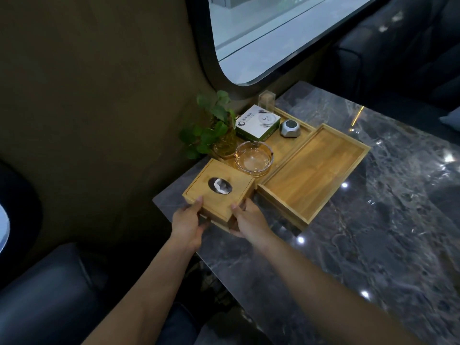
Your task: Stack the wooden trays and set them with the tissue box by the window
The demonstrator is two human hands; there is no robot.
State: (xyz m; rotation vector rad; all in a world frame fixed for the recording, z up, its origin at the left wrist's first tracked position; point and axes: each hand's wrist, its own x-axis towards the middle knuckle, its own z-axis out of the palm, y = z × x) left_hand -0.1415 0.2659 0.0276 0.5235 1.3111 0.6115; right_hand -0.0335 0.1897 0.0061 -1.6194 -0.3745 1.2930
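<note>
A wooden tissue box (221,188) with an oval hole showing white tissue sits at the near left corner of the marble table (373,232). My left hand (190,220) grips its near left corner and my right hand (247,220) grips its near right corner. Right of the box lies an empty wooden tray (313,173), which looks stacked on another tray beneath it. Behind them, along the wall below the window (261,33), a long wooden tray (281,143) carries small items.
On the long tray stand a glass ashtray (254,158), a white and green box (257,123), a grey round gadget (290,128) and a clear holder (266,100). A potted plant (214,128) sits by the wall. Dark sofa seats flank the table.
</note>
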